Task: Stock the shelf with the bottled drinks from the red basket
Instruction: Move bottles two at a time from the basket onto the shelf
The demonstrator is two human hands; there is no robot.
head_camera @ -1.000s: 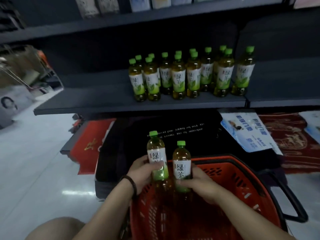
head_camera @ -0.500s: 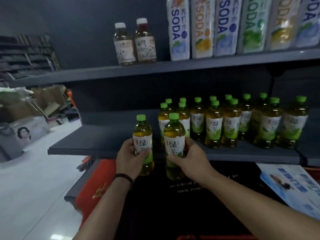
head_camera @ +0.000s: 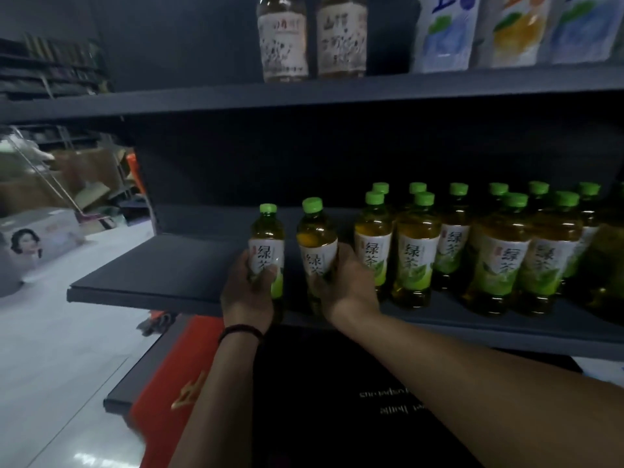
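My left hand grips a green-capped green tea bottle upright over the front of the dark middle shelf. My right hand grips a second green tea bottle beside it, tilted slightly left. Both sit just left of the group of several matching bottles standing on the shelf. Whether the held bottles' bases touch the shelf is hidden by my hands. The red basket is out of view.
The upper shelf carries two brown drink bottles and soda packs. Bare shelf surface lies left of my hands. Below are a lower shelf with red and black goods. Boxes stand on the floor at left.
Both hands carried the two bottles up from the red basket and forward to the middle shelf, now level with the standing bottles. The view rose and the basket dropped out of sight.
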